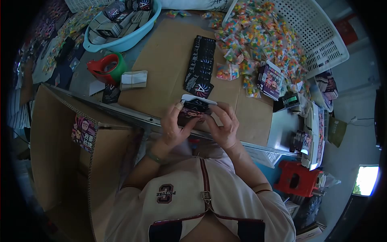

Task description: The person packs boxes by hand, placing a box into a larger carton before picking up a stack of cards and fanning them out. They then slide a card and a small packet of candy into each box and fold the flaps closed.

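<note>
A small printed box [192,113] with a raised white flap is held between both hands over the table's front edge; something black shows in its opening. My left hand [173,126] grips its left side with thumb and fingers. On the right side, my right hand [223,124] has its fingers closed round the box. Just beyond the box, overlapping black packets [200,64] lie in a column on the cardboard sheet [161,52]. A bag of colourful pieces [227,71] lies to the right of the column.
A blue basin [121,43] of packets, a red and green tape holder [107,68] and a white paper stack [134,79] are at left. Candy-like bags [262,32] heap beside a white basket [322,40]. Purple boxes [271,80] lie right; an open carton [60,161] stands lower left.
</note>
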The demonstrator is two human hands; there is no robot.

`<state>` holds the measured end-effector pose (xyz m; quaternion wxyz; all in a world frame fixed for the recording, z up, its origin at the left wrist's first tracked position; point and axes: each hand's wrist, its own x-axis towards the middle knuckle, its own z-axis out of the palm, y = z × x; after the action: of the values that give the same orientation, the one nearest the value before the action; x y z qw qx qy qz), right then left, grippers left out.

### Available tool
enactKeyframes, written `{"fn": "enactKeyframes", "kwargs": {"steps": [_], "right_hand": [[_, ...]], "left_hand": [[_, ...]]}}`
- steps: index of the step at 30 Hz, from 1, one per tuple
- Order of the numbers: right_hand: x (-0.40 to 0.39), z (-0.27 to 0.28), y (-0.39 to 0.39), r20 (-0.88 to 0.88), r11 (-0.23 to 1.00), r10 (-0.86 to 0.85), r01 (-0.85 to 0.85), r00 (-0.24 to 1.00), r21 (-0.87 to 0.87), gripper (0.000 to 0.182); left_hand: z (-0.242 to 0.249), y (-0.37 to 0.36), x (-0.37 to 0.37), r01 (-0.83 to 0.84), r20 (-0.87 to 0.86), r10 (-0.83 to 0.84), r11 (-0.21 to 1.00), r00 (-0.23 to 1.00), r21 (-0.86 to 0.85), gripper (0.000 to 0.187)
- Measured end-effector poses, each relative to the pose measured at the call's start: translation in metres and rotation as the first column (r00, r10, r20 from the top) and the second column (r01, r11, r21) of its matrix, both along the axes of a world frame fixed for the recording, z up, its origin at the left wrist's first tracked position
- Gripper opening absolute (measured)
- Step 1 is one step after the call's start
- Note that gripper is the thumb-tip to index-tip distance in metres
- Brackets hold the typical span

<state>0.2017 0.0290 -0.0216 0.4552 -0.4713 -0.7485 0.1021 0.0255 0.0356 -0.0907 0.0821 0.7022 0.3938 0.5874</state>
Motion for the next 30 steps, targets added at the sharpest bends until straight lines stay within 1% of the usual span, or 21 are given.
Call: {"fn": "enactKeyframes", "kwargs": {"steps": [1,2,3,4,5,6,7,8,10,11,13,17,18,20,22,23,25,26,28,29,30], "right_hand": [[0.001,0.000,0.001,0.120,0.999,0.047,-0.045,0.992,-0.014,0.041],[-0.001,0.000,0.002,0.109,0.999,0.041,-0.039,0.993,-0.015,0.041],[-0.003,-0.001,0.003,0.047,0.995,0.071,-0.068,0.996,-0.071,0.040],[-0.005,0.000,0.005,-0.014,0.987,0.100,-0.101,0.995,-0.122,0.040],[-0.004,0.000,0.007,-0.022,0.988,0.094,-0.096,0.995,-0.123,0.040],[-0.002,0.001,0.009,-0.044,0.978,0.135,-0.141,0.990,-0.152,0.039],[0.001,0.002,0.009,-0.068,0.966,0.175,-0.184,0.982,-0.181,0.039],[0.003,0.004,0.009,-0.075,0.966,0.166,-0.177,0.983,-0.187,0.039],[0.007,0.007,0.011,-0.082,0.990,0.141,-0.143,0.987,-0.015,0.038],[0.008,0.003,0.009,-0.085,0.990,0.137,-0.139,0.987,-0.018,0.038],[0.010,-0.005,0.003,-0.136,0.996,0.069,-0.076,0.988,-0.047,0.039],[0.010,-0.002,-0.001,-0.154,0.996,0.077,-0.082,0.985,-0.029,0.039],[0.012,0.000,-0.002,-0.135,0.992,0.112,-0.120,0.984,-0.047,0.040],[0.014,-0.002,-0.002,-0.121,0.986,0.146,-0.155,0.982,-0.067,0.042],[0.016,-0.006,0.003,-0.141,0.977,0.091,-0.116,0.986,-0.180,0.045],[0.016,-0.005,0.006,-0.140,0.978,0.090,-0.114,0.986,-0.176,0.045],[0.014,-0.003,0.009,0.044,0.996,0.092,-0.091,0.995,-0.017,0.042],[0.014,0.001,0.009,0.043,0.996,0.083,-0.082,0.996,-0.021,0.042],[0.011,0.010,0.009,0.049,0.984,0.179,-0.179,0.983,0.001,0.038],[0.009,0.004,0.006,0.046,0.984,0.179,-0.180,0.983,-0.001,0.038],[0.007,-0.006,0.001,-0.094,0.995,0.102,-0.101,0.990,0.009,0.035]], "left_hand": [[0.002,0.001,-0.003,0.033,0.017,-0.033,0.999,0.999,0.019,0.072],[0.004,0.002,-0.006,0.067,0.032,-0.068,0.997,0.997,0.038,0.067],[0.009,0.001,-0.010,0.075,0.021,-0.076,0.996,0.997,0.038,0.067],[0.015,0.001,-0.014,0.102,0.022,-0.102,0.994,0.994,0.030,0.062],[0.019,0.000,-0.017,0.128,0.025,-0.129,0.992,0.991,0.017,0.056],[0.020,0.001,-0.020,0.135,0.019,-0.135,0.991,0.991,0.010,0.056],[0.020,0.001,-0.024,0.184,0.050,-0.182,0.982,0.982,-0.037,0.051],[0.020,0.001,-0.028,0.233,0.083,-0.227,0.969,0.970,-0.082,0.046],[0.028,0.001,-0.036,0.288,0.074,-0.280,0.948,0.957,-0.137,0.042],[0.032,0.001,-0.038,0.331,0.072,-0.323,0.924,0.944,-0.189,0.039],[0.037,0.004,-0.038,0.335,0.065,-0.329,0.923,0.942,-0.191,0.036],[0.044,0.000,-0.034,0.319,0.086,-0.308,0.923,0.948,-0.216,0.032],[0.048,0.001,-0.030,0.323,0.084,-0.312,0.920,0.946,-0.220,0.032],[0.056,0.006,-0.023,0.284,-0.013,-0.287,0.952,0.958,-0.110,0.030],[0.053,0.015,-0.021,0.288,-0.027,-0.293,0.952,0.956,-0.104,0.030],[0.051,0.019,-0.020,0.291,-0.039,-0.295,0.952,0.955,-0.094,0.030],[0.045,0.018,-0.020,0.274,-0.033,-0.278,0.956,0.960,-0.102,0.029],[0.042,0.016,-0.021,0.255,-0.027,-0.260,0.960,0.965,-0.117,0.028],[0.044,0.013,-0.024,0.286,-0.002,-0.289,0.947,0.957,-0.149,0.027],[0.045,0.011,-0.027,0.304,0.022,-0.305,0.937,0.952,-0.174,0.026],[0.045,0.012,-0.028,0.300,0.021,-0.301,0.938,0.953,-0.175,0.026]]}}
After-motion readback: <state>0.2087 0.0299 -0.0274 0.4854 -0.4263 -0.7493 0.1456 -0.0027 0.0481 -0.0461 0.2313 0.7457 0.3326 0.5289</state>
